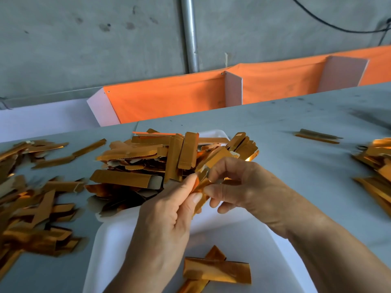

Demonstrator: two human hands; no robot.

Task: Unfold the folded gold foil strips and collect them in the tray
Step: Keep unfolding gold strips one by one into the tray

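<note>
Both hands are up over the middle of the tray, working one gold strip (201,183) between them. The left hand (167,210) has its thumb and fingers pinched on the lower part of it, and the right hand (239,185) has curled fingers gripping the upper part from the other side. So both are clamped on the same piece, nearly touching each other.

The strip itself is shiny orange-gold foil on one face with a pale cardboard-looking back, narrow and creased lengthwise. Can't tell how far open it is since the fingers cover most of it. No printing or labels readable on any of them.

Under the hands sits the white tray (249,235). Its far end carries a big heap of strips (160,159) that spills over the left rim, and a few more strips (215,269) lie crossed at the near end, with bare white bottom between.

Out on the grey tabletop (296,127) there's a loose pile on the left (27,197), another pile at the right edge (378,166), and a lone pair (317,135) further back. The open stretch is behind the tray on the right. An orange cloth bin (169,98) runs along the far edge.
</note>
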